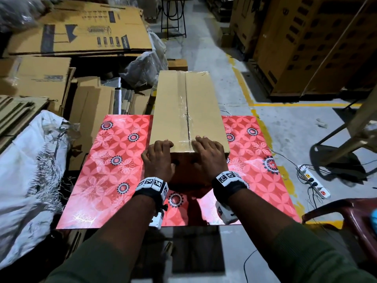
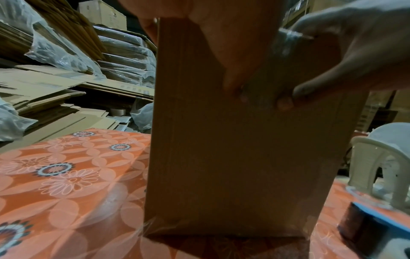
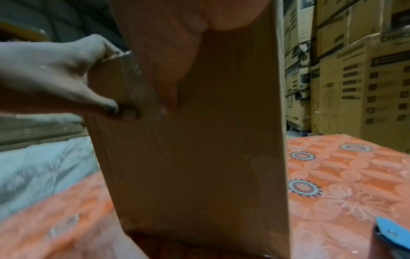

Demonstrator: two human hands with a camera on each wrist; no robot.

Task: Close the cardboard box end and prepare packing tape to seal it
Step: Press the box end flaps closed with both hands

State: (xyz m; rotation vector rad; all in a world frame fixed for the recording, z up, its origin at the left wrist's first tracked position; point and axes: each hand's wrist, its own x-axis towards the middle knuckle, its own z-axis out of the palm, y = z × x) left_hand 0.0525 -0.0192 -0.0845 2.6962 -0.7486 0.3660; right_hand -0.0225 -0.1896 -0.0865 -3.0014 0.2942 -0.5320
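Both hands clamp the cardboard box [image 1: 188, 111] near end on the bench [image 1: 114, 166]: left hand [image 1: 160, 160] and right hand [image 1: 210, 156] grip curled over top edge, thumbs pressing end face.

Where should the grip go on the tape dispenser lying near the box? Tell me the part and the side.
Only a corner of the tape dispenser shows, on the tablecloth beside the cardboard box: a dark roll under a blue plate. Probably grip across the roll's flat sides, from above on the right hand's side. Its handle is out of view.
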